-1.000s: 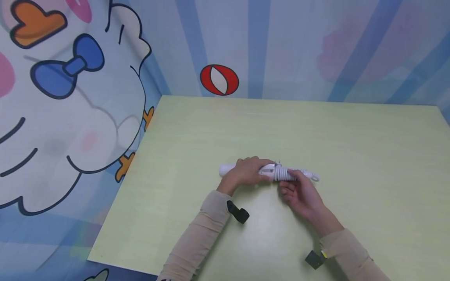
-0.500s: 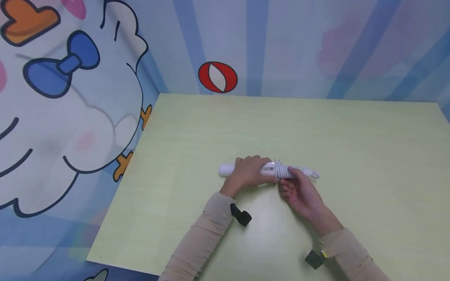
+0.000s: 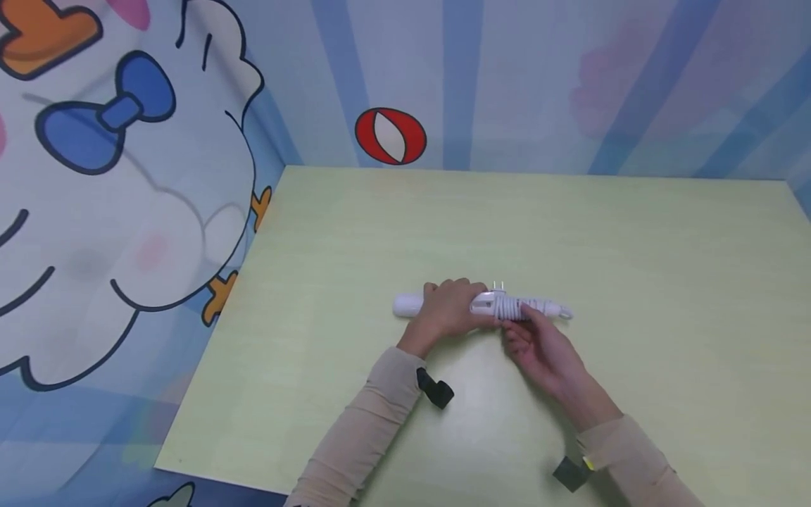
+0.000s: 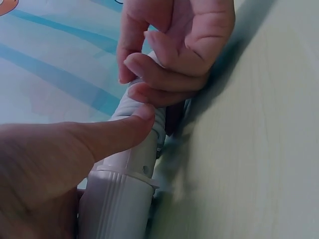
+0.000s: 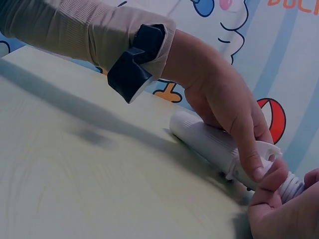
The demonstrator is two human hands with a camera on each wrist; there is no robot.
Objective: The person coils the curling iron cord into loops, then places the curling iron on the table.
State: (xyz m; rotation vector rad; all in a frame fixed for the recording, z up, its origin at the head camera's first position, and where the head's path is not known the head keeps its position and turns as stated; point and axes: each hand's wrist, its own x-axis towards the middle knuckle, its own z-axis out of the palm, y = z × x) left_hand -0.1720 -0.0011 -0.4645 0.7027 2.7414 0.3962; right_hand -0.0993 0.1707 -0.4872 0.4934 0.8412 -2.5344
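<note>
A white rod-shaped electric appliance (image 3: pixel 407 305) lies sideways over the table, with a white cord (image 3: pixel 508 308) wound in tight turns around its right part. At its far side a two-pin plug (image 3: pixel 498 288) sticks out. My left hand (image 3: pixel 451 308) grips the body from above, thumb along the near side. With thumb and curled fingers, my right hand (image 3: pixel 546 352) pinches the wound cord. A small loop (image 3: pixel 566 313) ends the rod at the right. In the right wrist view the rod's ribbed left section (image 5: pixel 202 139) shows; my left palm hides part of the body.
The pale green table (image 3: pixel 355 225) meets a cartoon-printed wall (image 3: pixel 519 91) at the back and left. Black wrist cameras (image 3: pixel 436 389) are strapped to both sleeves.
The rod has turned slightly in my hands, so the plug's pins stand out more at the far side. Both hands keep their hold. The head view has shifted slightly.
</note>
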